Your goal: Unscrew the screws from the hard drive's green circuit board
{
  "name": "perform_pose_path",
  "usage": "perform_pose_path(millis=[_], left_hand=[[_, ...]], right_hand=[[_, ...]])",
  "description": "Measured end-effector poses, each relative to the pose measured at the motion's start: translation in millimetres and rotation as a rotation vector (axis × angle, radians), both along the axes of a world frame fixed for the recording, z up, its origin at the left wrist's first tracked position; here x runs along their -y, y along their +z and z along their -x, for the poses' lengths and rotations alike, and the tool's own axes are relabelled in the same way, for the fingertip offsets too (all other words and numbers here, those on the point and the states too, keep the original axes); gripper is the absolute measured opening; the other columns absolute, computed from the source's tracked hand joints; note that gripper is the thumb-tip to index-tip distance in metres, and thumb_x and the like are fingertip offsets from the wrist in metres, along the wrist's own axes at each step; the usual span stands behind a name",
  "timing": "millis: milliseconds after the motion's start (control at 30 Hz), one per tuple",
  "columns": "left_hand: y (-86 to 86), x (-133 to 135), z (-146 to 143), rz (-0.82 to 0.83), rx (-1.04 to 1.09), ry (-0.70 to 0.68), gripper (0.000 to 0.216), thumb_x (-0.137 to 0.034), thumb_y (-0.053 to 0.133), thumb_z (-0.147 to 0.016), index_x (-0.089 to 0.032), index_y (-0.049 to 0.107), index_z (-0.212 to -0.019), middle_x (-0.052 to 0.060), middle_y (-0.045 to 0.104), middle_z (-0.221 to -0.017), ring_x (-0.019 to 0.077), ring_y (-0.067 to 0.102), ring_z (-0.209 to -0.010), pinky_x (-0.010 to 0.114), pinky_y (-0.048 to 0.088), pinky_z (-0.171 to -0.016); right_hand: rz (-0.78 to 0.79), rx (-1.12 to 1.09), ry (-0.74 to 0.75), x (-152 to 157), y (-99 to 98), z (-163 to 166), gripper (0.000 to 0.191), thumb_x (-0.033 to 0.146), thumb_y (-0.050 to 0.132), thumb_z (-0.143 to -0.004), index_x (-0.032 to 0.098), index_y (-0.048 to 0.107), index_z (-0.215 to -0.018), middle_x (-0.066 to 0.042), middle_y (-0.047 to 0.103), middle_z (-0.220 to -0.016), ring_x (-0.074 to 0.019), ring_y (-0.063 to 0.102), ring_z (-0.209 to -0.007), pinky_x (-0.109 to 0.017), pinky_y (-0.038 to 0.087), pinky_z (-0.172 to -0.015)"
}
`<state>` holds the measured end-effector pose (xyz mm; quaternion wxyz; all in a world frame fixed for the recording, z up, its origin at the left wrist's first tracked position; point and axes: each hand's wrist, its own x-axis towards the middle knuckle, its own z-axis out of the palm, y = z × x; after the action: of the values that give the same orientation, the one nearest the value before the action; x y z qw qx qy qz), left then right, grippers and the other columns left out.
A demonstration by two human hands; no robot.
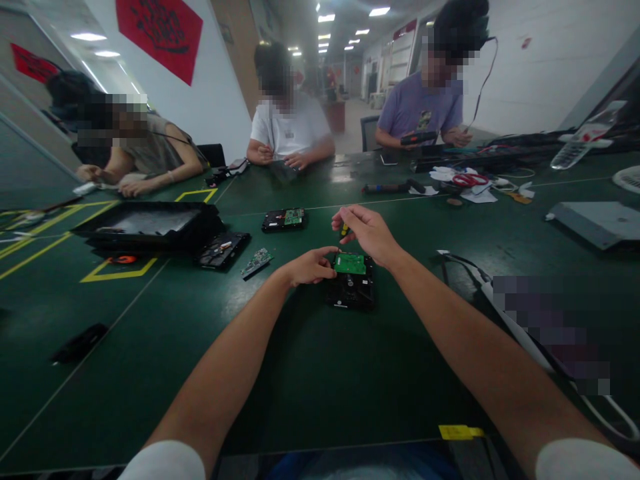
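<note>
A black hard drive (351,291) with a green circuit board (350,263) on its upper face lies flat on the table before me. At its left edge, my left hand (314,267) is closed against the drive, with the index finger near the far corner and the thumb at the side. Above the far end, my right hand (367,230) pinches a small screwdriver (344,230) with a yellow and black handle, held roughly upright. The screwdriver's tip is too small to make out, so I cannot tell whether it touches a screw.
Left of the drive lie a loose circuit board (257,263), another hard drive (283,219), a third drive (223,250) and a large black casing (145,227). A cable with a white power strip (515,323) runs along the right. Several people sit across the green table (300,353).
</note>
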<state>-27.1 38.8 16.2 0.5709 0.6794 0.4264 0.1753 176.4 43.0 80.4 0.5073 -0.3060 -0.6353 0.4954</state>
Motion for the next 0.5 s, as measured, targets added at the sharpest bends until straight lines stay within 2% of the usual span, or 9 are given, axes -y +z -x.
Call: perform_pose_path(millis=[133,333,500], left_hand=[[3.5,2.2,-0.8,0.001,-0.007,0.002,0.08,-0.019,0.072,-0.081,-0.02,0.04,-0.154,-0.008,0.052,-0.07,0.0066,0.043,-0.047,0.018,0.026,-0.044],[2.0,1.6,-0.5,-0.003,0.002,0.005,0.08,-0.021,0.073,-0.081,-0.019,0.04,-0.154,-0.009,0.052,-0.07,0.0063,0.043,-0.046,0.018,0.025,-0.042],[3.0,2.1,-1.5,0.004,-0.007,0.015,0.08,-0.023,0.074,-0.081,-0.021,0.04,-0.153,-0.009,0.051,-0.07,0.0061,0.044,-0.046,0.017,0.025,-0.042]], right_hand=[[0.034,-0.034,0.02,-0.6,-0.4,-0.3,0.03,0.05,0.061,-0.096,0.022,0.07,-0.095,-0.005,0.07,-0.094,-0.0178,0.067,-0.091,-0.026,0.06,-0.064],[-0.036,0.039,-0.037,-5.7,-4.1,-1.3,0.026,0.05,0.069,-0.091,0.024,0.071,-0.095,-0.001,0.067,-0.089,-0.0146,0.063,-0.08,-0.024,0.058,-0.06],[-0.011,0.034,-0.004,-4.5,-3.3,-0.5,0.029,0.052,0.066,-0.093,0.023,0.071,-0.093,-0.004,0.071,-0.093,-0.0161,0.066,-0.086,-0.024,0.058,-0.062]])
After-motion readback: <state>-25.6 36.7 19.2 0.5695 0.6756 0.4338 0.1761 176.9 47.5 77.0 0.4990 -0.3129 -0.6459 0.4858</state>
